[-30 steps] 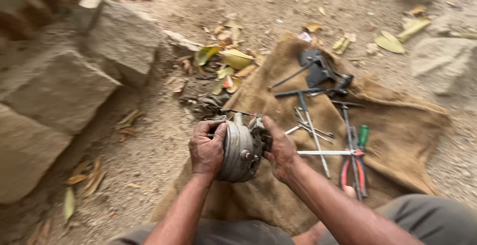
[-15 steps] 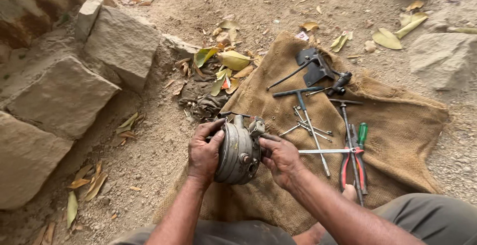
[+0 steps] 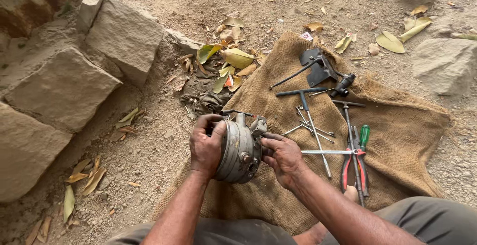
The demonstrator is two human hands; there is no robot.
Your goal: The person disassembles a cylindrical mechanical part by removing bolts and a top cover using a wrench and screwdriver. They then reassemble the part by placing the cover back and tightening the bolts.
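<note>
nearest the camera, the left hand [image 3: 206, 148] wraps over the far-left face of a round grey metal housing [image 3: 238, 150], fingers curled tight against its rim, holding it up just above the burlap sack [image 3: 397, 140]. the right hand [image 3: 283, 158] presses in from the other side, its fingertips pinched on a small fitting at the housing's upper right edge (what exactly they nip is too small to tell). so the housing sits between both palms, in front of the knees, over the near-left part of the sack.

just beyond the right hand lie red-handled pliers [image 3: 348, 168] and a green-handled screwdriver [image 3: 364, 138], with a t-handle wrench [image 3: 310, 121] and loose bolts [image 3: 310, 128] beside them. further out rests a dark metal bracket [image 3: 318, 66] with a thin rod.

judging by the bolts and tools laid out, some fasteners look already removed, while the housing itself appears closed in one piece, so the opening seems only partly done.

farther left are dry leaves [image 3: 223, 61] and a grimy rag [image 3: 203, 98], then big stone blocks [image 3: 74, 76] on the dusty ground.
</note>
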